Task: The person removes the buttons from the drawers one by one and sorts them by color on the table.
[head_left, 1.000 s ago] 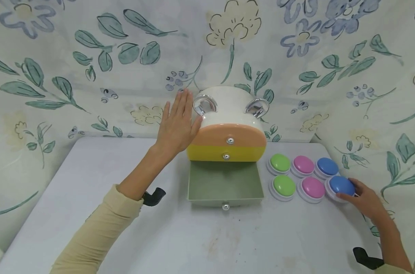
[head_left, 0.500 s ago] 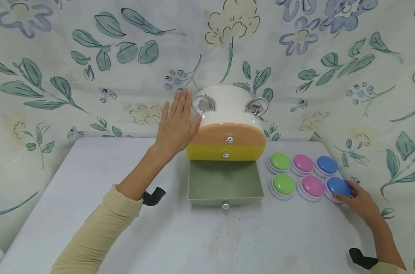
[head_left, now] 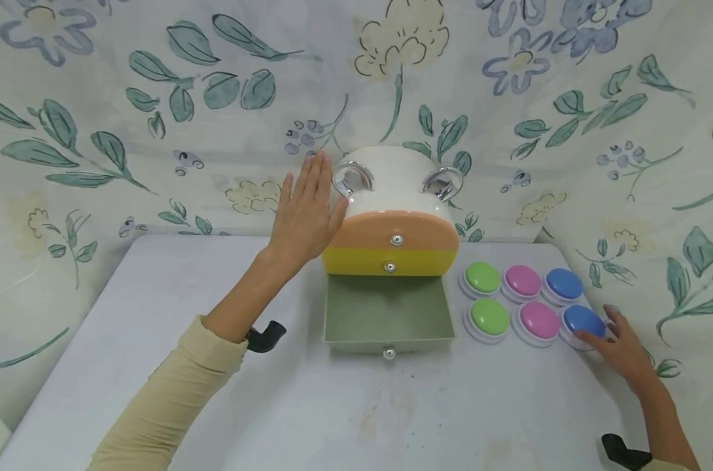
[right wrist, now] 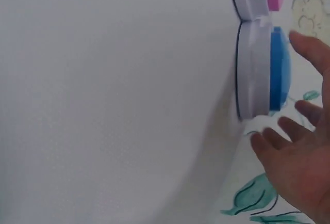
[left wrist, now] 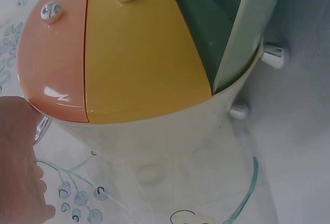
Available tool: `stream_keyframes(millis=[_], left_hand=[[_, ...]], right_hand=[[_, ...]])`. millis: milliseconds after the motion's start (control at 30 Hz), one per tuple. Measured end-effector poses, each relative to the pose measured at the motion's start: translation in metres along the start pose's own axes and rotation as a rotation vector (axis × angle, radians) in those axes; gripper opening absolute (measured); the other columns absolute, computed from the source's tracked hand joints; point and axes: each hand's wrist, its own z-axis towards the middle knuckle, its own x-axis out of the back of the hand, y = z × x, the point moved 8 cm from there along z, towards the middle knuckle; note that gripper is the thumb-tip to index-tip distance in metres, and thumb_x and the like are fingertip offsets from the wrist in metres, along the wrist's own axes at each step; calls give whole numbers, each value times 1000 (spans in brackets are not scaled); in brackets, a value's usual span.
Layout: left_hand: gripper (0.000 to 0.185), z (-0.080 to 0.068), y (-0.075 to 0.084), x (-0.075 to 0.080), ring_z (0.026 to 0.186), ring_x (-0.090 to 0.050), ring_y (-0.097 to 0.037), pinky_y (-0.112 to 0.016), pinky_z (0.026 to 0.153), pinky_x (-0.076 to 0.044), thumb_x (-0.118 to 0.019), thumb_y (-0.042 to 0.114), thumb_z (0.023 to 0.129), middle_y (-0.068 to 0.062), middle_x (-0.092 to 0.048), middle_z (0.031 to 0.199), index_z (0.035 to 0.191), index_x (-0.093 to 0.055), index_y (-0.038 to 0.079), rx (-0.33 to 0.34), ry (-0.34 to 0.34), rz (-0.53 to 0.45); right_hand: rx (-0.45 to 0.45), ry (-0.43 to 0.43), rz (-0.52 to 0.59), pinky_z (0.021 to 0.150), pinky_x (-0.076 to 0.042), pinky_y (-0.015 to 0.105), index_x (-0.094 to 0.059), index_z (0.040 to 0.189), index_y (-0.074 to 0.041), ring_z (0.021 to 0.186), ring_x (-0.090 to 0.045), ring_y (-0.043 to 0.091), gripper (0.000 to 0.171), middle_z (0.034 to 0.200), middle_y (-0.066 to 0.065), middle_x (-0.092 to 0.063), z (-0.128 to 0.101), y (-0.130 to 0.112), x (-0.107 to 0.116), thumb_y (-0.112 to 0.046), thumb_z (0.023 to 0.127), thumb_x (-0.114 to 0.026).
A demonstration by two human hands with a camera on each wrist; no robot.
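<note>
A small rounded chest (head_left: 356,263) with a white body, orange and yellow drawer fronts and silver knobs stands at the table's back. Its bottom green drawer (head_left: 388,311) is pulled out with nothing inside. My left hand (head_left: 305,219), fingers straight, lies against the chest's upper left side by a chrome ring-shaped handle (head_left: 353,180). In the left wrist view only part of that hand (left wrist: 20,167) shows. My right hand (head_left: 624,350) is spread beside the front blue button (head_left: 583,320). The right wrist view shows a gap between its fingers and the blue dome (right wrist: 280,69).
Right of the chest, domed buttons on white bases stand in two rows: green (head_left: 489,317), pink (head_left: 539,320) and a back blue one (head_left: 564,284) among them. A floral cloth (head_left: 309,59) hangs close behind the white table (head_left: 451,412).
My right hand has slid the front blue button a little left, toward the pink one, and its fingers have since spread off it. My left hand has stayed put.
</note>
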Motion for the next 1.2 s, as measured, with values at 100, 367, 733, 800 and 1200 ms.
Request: stream_keyframes(millis=[100,367,733,800,1200], left_hand=[[73,0,0,-1,151,8,-24,-47,119,4,-31,42,108,-12,4,166,159,2,1,0,-3,0],[73,0,0,0,151,7,-24,-48,120,2,-32,41,108,-12,3,167,159,1,1,1,3,-2],[73,0,0,-1,152,6,-25,-49,120,0,-32,41,107,-12,3,166,159,1,1,1,5,6],[73,0,0,-1,152,6,-25,-50,120,0,-32,41,107,-12,3,167,159,1,1,2,8,7],[72,0,2,0,152,5,-26,-50,120,-1,-33,40,107,-12,1,166,159,-2,0,5,10,5]], right_hand=[[1,136,-25,99,-28,74,-10,155,7,135,-17,64,88,154,41,-10,-7,-11,9,-42,100,-58],[144,321,-29,103,-41,53,-39,149,2,131,-42,50,61,147,31,-41,-41,-71,11,-29,101,-61],[469,284,150,84,-45,7,-62,124,3,99,-54,-14,35,116,18,-65,-87,-158,-30,-5,92,-72],[491,245,168,83,-47,10,-64,121,2,99,-58,-9,34,115,16,-67,-95,-170,-44,-2,89,-74],[474,40,282,79,-57,29,-72,106,-8,95,-70,20,32,101,3,-71,-125,-217,-143,-3,78,-85]])
